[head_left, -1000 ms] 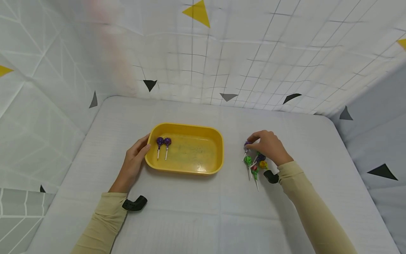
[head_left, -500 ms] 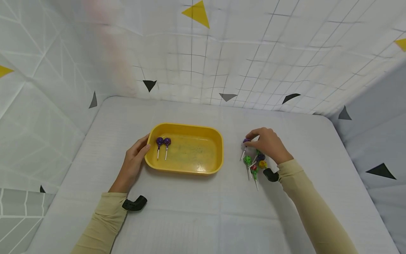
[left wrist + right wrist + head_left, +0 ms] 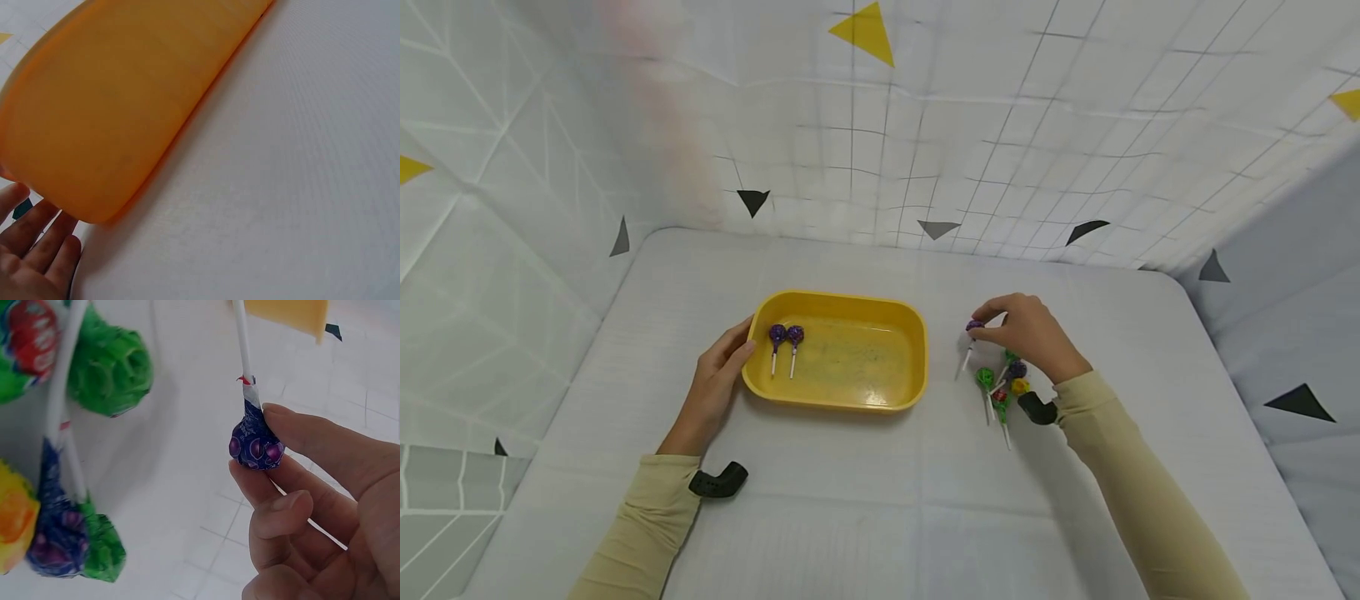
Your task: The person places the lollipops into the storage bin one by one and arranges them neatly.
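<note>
My left hand holds the left end of a yellow tray, its thumb at the rim and its fingers along the outer wall. In the left wrist view, those fingers lie against the tray's end. Two purple-wrapped lollipops lie side by side inside, sticks toward me. Right of the tray, my right hand pinches another purple lollipop by its candy head between thumb and fingers. Its white stick points away from the palm. Just below that hand lie the other lollipops: green, purple, yellow and red-green.
A white cloth covers the table. Patterned fabric walls stand behind it and at both sides. Black curved pieces sit at both sleeve cuffs. Between the tray and the loose lollipops shows a strip of bare cloth.
My right hand has moved left and slightly away from me with the purple lollipop, drawing it apart from the pile. The left hand and the tray have stayed put.
</note>
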### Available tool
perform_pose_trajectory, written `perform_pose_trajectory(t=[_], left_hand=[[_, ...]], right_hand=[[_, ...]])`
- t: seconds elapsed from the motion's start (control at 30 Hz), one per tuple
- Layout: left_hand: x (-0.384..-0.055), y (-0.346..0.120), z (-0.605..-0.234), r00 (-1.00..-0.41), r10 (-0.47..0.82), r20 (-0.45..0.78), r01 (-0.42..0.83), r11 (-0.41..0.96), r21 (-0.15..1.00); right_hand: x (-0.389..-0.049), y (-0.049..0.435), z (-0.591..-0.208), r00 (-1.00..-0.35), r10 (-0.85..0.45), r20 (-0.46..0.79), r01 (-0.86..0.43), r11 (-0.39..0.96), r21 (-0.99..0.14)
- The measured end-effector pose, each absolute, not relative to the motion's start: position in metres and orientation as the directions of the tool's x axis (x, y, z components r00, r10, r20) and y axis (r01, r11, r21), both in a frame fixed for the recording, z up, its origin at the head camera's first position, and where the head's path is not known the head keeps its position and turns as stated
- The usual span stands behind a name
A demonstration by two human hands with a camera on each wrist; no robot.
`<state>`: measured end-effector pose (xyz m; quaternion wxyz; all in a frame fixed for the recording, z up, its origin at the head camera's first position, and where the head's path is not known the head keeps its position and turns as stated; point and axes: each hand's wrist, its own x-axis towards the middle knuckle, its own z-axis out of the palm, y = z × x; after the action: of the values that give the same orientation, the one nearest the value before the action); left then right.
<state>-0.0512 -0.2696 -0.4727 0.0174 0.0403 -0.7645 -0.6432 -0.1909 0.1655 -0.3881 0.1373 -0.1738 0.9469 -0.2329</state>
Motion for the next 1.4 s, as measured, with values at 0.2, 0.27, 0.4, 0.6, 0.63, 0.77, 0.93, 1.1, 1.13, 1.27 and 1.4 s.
perform_pose_trajectory(t=[0.2, 0.27, 0.4, 0.6, 0.63, 0.77, 0.93, 1.1, 1.13, 1.27, 1.4], left_hand=[[-0.051, -0.27, -0.473, -0.996, -0.085, -0.027, -0.041, 0.167, 0.985], [-0.051, -0.269, -0.473, -0.996, -0.087, -0.028, -0.042, 0.17, 0.985], [-0.051, -0.269, -0.472, -0.996, -0.089, -0.031, -0.047, 0.176, 0.983], [-0.051, -0.269, -0.471, -0.995, -0.091, -0.038, -0.054, 0.175, 0.983], [-0.051, -0.269, -0.471, -0.995, -0.091, -0.039, -0.054, 0.175, 0.983], [-0.051, -0.269, -0.471, -0.995, -0.091, -0.038, -0.053, 0.173, 0.983], [-0.051, -0.269, -0.472, -0.995, -0.092, -0.039, -0.055, 0.177, 0.983], [-0.051, -0.269, -0.473, -0.995, -0.093, -0.036, -0.053, 0.177, 0.983], [-0.052, -0.269, -0.473, -0.995, -0.093, -0.033, -0.049, 0.174, 0.983], [-0.052, -0.269, -0.474, -0.996, -0.091, -0.019, -0.034, 0.163, 0.986], [-0.051, -0.269, -0.474, -0.996, -0.092, -0.02, -0.035, 0.165, 0.986]], right_hand=[[-0.189, 0.158, -0.381, -0.896, -0.411, -0.168, -0.283, 0.82, -0.498], [-0.188, 0.156, -0.378, -0.895, -0.414, -0.166, -0.286, 0.818, -0.499], [-0.187, 0.152, -0.374, -0.895, -0.415, -0.166, -0.288, 0.82, -0.495], [-0.186, 0.146, -0.371, -0.891, -0.422, -0.167, -0.295, 0.818, -0.494], [-0.186, 0.145, -0.371, -0.89, -0.424, -0.166, -0.297, 0.817, -0.495], [-0.186, 0.142, -0.368, -0.887, -0.433, -0.161, -0.305, 0.811, -0.499], [-0.184, 0.138, -0.365, -0.884, -0.44, -0.155, -0.313, 0.806, -0.502], [-0.184, 0.134, -0.361, -0.878, -0.455, -0.151, -0.325, 0.796, -0.51], [-0.184, 0.133, -0.361, -0.876, -0.458, -0.148, -0.328, 0.793, -0.513], [-0.185, 0.13, -0.36, -0.872, -0.469, -0.139, -0.338, 0.783, -0.522], [-0.186, 0.126, -0.36, -0.868, -0.478, -0.133, -0.349, 0.779, -0.521]])
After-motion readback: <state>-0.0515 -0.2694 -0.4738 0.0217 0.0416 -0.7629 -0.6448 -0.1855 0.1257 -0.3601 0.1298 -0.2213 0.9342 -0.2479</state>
